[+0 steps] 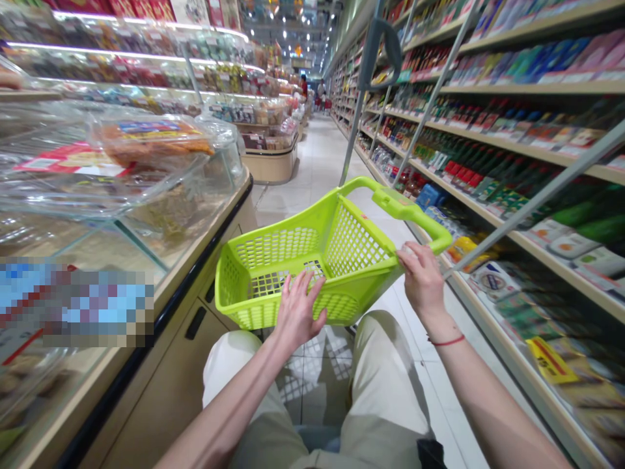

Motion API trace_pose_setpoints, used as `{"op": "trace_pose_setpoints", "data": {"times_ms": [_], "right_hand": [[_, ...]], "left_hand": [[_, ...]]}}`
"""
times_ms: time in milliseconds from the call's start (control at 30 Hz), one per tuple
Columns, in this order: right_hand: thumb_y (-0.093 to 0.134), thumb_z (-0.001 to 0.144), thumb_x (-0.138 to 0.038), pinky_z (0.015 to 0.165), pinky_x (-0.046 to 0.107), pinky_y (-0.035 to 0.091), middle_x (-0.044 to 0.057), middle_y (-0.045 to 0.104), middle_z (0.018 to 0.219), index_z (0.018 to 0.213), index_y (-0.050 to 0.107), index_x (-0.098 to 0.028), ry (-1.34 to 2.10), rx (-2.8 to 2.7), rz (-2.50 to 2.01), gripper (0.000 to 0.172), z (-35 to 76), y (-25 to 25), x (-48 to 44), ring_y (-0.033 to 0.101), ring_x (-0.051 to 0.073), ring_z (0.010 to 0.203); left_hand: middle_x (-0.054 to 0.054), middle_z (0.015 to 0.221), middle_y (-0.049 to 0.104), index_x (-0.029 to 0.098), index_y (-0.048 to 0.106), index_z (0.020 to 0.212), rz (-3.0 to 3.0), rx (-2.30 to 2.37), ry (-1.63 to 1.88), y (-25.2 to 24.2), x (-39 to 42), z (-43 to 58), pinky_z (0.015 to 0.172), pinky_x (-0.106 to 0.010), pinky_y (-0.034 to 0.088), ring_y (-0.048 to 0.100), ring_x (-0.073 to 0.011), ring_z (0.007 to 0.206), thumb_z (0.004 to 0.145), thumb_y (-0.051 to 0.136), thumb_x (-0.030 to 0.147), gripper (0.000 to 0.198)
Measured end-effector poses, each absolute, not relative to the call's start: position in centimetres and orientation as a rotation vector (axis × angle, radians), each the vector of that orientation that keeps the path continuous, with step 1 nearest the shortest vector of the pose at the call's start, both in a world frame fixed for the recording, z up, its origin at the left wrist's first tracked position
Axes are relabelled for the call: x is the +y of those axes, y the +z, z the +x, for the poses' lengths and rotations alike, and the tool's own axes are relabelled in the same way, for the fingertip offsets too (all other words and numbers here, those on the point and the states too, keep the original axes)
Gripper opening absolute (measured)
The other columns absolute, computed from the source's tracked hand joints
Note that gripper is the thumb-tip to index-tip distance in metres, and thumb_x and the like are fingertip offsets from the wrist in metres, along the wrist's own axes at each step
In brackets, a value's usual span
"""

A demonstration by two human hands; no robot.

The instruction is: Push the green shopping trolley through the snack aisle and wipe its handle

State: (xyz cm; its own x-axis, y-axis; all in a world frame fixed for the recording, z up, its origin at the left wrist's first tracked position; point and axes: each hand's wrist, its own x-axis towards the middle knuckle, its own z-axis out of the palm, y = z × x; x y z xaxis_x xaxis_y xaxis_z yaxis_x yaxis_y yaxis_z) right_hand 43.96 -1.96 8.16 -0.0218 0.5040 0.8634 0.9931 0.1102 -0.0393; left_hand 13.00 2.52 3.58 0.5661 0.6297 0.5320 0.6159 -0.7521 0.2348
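A lime-green plastic shopping basket (273, 260) hangs tilted above my knees in the aisle, and nothing shows inside it. My left hand (297, 309) grips its near rim, fingers curled over the edge. My right hand (422, 281) holds the basket's right corner below the green handle (405, 208). A thin red band circles my right wrist. Light trousers cover my legs below the basket.
A glass-topped counter (146, 215) with packaged food runs along the left. Stocked shelves (512, 156) line the right, crossed by slanted metal bars (430, 98). The tiled aisle floor (317, 156) stretches ahead, with people far off at its end.
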Motion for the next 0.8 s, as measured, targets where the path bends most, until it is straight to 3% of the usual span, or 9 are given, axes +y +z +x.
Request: {"op": "trace_pose_setpoints", "data": {"times_ms": [167,367,567,800], "right_hand": [[0.051,0.095,-0.021,0.112,0.055,0.039,0.012,0.065,0.125,0.103,0.07,-0.021,-0.779,-1.628,-1.499,0.021,47.0,9.5,-1.8,0.058,0.028,0.124],[0.05,0.096,-0.03,0.104,0.048,0.049,0.013,0.068,0.118,0.098,0.07,-0.021,-0.711,-1.466,-1.555,0.022,50.5,11.8,-0.9,0.063,0.026,0.116],[0.05,0.096,-0.022,0.112,0.054,0.04,0.011,0.069,0.113,0.103,0.069,-0.023,-0.769,-1.494,-1.455,0.02,45.5,9.4,-1.1,0.064,0.025,0.112],[0.048,0.096,-0.015,0.111,0.054,0.042,0.011,0.069,0.119,0.106,0.068,-0.023,-0.748,-1.724,-1.38,0.023,42.4,7.4,-1.6,0.062,0.023,0.118]], "left_hand": [[-0.01,0.133,0.059,0.025,0.047,0.142,2.761,1.147,0.923,3.6,2.7,12.9,0.121,-0.059,0.014,0.041,-0.032,0.14,0.084,0.061,0.031,0.06],[-0.009,0.126,0.063,0.024,0.046,0.143,2.772,1.121,0.909,3.8,2.9,12.9,0.121,-0.056,0.016,0.046,-0.0304,0.135,0.085,0.06,0.031,0.06],[-0.01,0.126,0.063,0.023,0.046,0.143,2.782,1.107,0.9,3.9,2.7,12.8,0.12,-0.056,0.016,0.046,-0.0307,0.134,0.085,0.06,0.032,0.06],[-0.009,0.127,0.061,0.024,0.045,0.144,2.775,1.115,0.865,3.7,2.8,12.7,0.121,-0.054,0.015,0.045,-0.0297,0.135,0.085,0.06,0.034,0.062]]}}
